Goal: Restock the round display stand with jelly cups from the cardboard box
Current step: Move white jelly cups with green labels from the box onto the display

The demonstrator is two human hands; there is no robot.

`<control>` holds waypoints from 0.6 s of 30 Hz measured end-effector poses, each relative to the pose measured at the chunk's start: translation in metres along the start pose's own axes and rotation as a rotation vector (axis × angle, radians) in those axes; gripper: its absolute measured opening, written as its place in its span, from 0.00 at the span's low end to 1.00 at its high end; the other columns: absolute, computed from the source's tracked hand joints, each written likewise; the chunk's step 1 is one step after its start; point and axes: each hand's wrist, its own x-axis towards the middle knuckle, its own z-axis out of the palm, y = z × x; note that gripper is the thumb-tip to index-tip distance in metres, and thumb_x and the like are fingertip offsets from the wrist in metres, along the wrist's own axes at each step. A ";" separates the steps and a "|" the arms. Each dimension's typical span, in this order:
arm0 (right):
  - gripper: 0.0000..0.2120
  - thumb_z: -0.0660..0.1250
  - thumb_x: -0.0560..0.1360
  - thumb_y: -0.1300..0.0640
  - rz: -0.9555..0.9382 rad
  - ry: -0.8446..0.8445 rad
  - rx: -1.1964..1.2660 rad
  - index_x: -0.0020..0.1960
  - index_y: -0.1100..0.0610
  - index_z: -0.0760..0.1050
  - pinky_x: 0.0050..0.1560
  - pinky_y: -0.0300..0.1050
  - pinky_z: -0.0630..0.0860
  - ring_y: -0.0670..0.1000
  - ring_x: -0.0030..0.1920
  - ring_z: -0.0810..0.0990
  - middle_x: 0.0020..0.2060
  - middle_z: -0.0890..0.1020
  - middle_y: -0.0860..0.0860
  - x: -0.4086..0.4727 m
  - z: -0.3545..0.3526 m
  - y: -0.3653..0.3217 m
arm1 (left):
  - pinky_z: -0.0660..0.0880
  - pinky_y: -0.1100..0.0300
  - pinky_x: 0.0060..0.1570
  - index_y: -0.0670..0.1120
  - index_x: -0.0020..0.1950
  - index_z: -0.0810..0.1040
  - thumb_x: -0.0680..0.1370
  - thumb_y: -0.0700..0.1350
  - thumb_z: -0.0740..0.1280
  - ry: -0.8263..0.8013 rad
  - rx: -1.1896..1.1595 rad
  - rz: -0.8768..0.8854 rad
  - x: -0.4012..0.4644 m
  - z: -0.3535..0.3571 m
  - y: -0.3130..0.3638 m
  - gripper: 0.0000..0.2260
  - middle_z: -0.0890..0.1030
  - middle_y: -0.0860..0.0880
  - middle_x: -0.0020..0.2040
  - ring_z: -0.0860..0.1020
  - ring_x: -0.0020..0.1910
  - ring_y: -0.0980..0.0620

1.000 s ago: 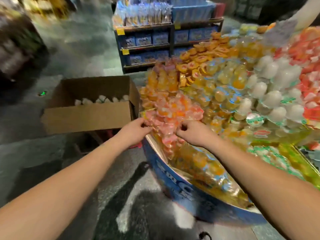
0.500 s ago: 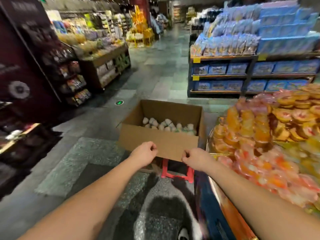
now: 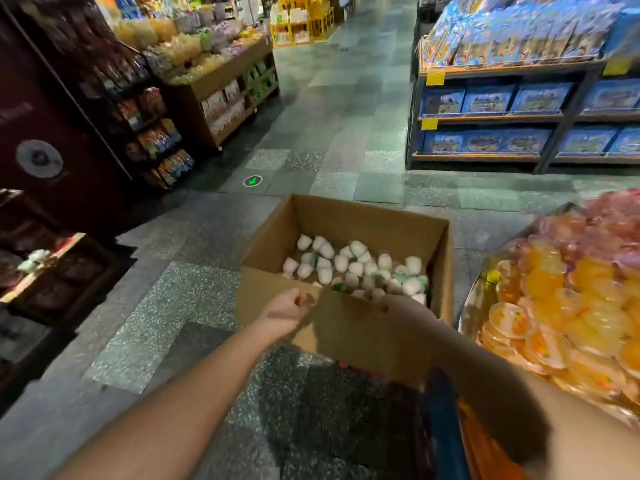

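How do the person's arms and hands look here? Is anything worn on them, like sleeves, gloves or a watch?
Both forearms are bare as far as the picture shows: no sleeves in view. The left hand and right hand wear no gloves, and no watch, bracelet or ring can be seen. The right arm lies partly in shadow, so small details there are unclear.
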 end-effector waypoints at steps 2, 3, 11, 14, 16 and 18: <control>0.11 0.60 0.80 0.54 0.032 -0.001 -0.011 0.60 0.55 0.75 0.54 0.49 0.76 0.54 0.53 0.79 0.52 0.79 0.53 0.023 -0.003 0.006 | 0.65 0.62 0.31 0.47 0.52 0.74 0.82 0.50 0.62 -0.023 -0.057 -0.044 0.025 -0.004 -0.006 0.07 0.74 0.52 0.40 0.74 0.39 0.52; 0.11 0.61 0.79 0.53 0.033 0.001 -0.022 0.59 0.54 0.76 0.51 0.46 0.76 0.51 0.50 0.78 0.51 0.79 0.51 0.033 -0.003 0.010 | 0.65 0.63 0.31 0.46 0.53 0.74 0.82 0.49 0.62 -0.028 -0.072 -0.048 0.039 -0.006 -0.010 0.06 0.74 0.52 0.40 0.74 0.41 0.51; 0.17 0.61 0.81 0.53 0.184 -0.108 -0.029 0.67 0.57 0.73 0.57 0.44 0.72 0.55 0.60 0.78 0.60 0.79 0.54 0.135 -0.005 0.038 | 0.70 0.59 0.40 0.46 0.52 0.78 0.80 0.48 0.65 -0.115 -0.060 -0.054 0.183 -0.014 -0.043 0.06 0.80 0.46 0.49 0.77 0.46 0.50; 0.16 0.57 0.83 0.51 0.246 -0.110 -0.005 0.64 0.58 0.75 0.59 0.48 0.74 0.56 0.59 0.78 0.59 0.80 0.56 0.174 -0.006 0.043 | 0.73 0.57 0.45 0.47 0.57 0.78 0.80 0.48 0.63 -0.211 -0.029 -0.039 0.246 -0.008 -0.057 0.09 0.79 0.46 0.53 0.77 0.48 0.49; 0.14 0.60 0.81 0.51 0.339 -0.069 0.033 0.61 0.56 0.77 0.48 0.48 0.77 0.51 0.47 0.80 0.48 0.82 0.52 0.199 -0.001 0.045 | 0.74 0.59 0.44 0.49 0.56 0.77 0.81 0.48 0.63 -0.271 0.000 -0.048 0.287 -0.002 -0.070 0.08 0.79 0.46 0.54 0.77 0.48 0.50; 0.14 0.62 0.80 0.52 0.403 -0.085 0.023 0.63 0.54 0.74 0.40 0.44 0.73 0.47 0.39 0.76 0.40 0.79 0.48 0.225 0.008 0.049 | 0.74 0.57 0.49 0.51 0.56 0.77 0.80 0.50 0.63 -0.318 0.043 -0.075 0.323 0.007 -0.086 0.08 0.79 0.47 0.56 0.76 0.53 0.49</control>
